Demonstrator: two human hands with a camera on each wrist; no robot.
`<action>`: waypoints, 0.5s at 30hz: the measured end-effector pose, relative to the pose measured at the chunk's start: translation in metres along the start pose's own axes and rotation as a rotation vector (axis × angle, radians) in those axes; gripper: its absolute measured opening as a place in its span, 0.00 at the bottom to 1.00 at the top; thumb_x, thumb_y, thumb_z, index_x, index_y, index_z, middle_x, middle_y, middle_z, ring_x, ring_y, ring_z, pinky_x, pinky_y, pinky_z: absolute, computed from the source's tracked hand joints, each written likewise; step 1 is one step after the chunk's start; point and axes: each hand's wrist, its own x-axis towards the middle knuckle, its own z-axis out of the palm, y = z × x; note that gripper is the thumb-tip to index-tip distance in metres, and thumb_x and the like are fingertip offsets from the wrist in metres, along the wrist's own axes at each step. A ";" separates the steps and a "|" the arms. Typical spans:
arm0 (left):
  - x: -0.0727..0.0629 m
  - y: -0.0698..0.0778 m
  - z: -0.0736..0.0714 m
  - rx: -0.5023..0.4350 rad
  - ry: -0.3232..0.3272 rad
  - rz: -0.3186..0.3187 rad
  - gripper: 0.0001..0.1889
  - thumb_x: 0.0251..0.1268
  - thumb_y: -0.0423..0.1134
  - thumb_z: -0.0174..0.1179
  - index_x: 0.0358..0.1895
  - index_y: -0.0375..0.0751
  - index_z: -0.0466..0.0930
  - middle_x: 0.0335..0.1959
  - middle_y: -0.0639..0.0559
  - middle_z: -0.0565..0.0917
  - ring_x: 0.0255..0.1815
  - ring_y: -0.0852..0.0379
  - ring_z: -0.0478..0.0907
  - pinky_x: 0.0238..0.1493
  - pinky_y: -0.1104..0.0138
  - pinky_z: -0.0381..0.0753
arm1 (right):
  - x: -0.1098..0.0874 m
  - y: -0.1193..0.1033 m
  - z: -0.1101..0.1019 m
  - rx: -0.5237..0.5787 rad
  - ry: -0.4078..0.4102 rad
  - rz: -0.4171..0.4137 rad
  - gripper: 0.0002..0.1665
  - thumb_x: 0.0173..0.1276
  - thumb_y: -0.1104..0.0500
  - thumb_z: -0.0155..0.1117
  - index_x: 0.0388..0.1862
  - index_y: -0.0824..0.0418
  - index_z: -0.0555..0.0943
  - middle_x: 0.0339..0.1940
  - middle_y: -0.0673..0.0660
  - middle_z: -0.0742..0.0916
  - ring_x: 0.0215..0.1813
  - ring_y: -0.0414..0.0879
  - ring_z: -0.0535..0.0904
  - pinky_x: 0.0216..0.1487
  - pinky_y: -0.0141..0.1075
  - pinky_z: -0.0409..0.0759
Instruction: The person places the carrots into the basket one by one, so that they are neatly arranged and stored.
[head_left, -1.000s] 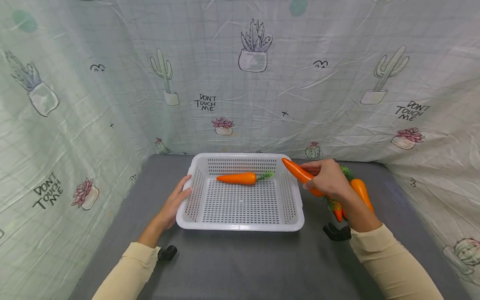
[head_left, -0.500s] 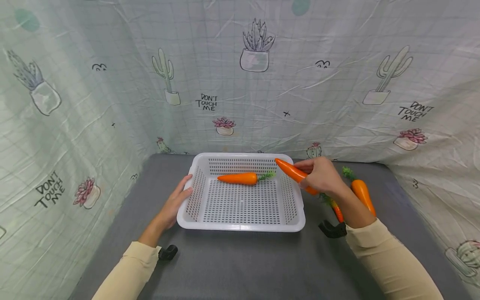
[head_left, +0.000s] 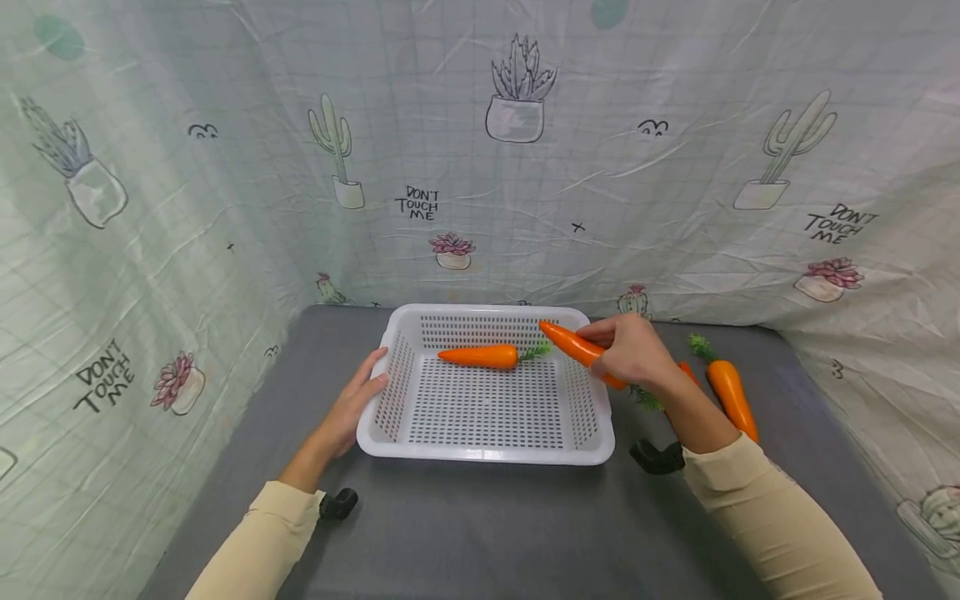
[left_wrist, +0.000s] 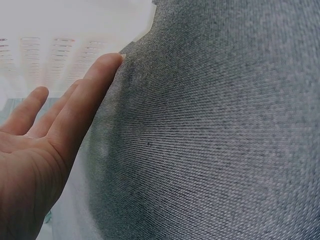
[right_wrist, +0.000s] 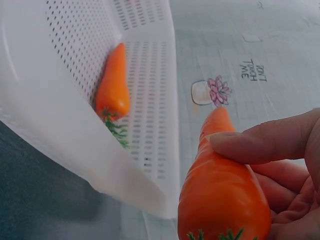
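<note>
A white perforated plastic basket sits on the grey table, with an orange carrot with green tops lying inside toward the back. My left hand touches the basket's left side; its fingers look straight in the left wrist view, where the basket is overexposed. Over the basket's right rim, my right hand pinches a second carrot, thumb on one side and fingers on the other. That carrot is tilted, with its tip up and its green-topped end low.
Right of the basket, a carrot lies on the grey table, and another carrot is partly hidden by the right forearm. Behind stands a cloth curtain printed with cacti.
My right hand has moved left with its carrot, from beside the basket to over its right rim. The left hand stays at the basket's left side.
</note>
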 end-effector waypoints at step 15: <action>-0.001 0.002 0.001 0.005 0.014 -0.010 0.33 0.87 0.50 0.41 0.86 0.58 0.39 0.84 0.34 0.52 0.72 0.33 0.67 0.55 0.61 0.80 | 0.008 -0.011 0.009 -0.060 -0.024 -0.028 0.35 0.52 0.71 0.76 0.63 0.61 0.85 0.58 0.65 0.90 0.53 0.58 0.85 0.47 0.46 0.85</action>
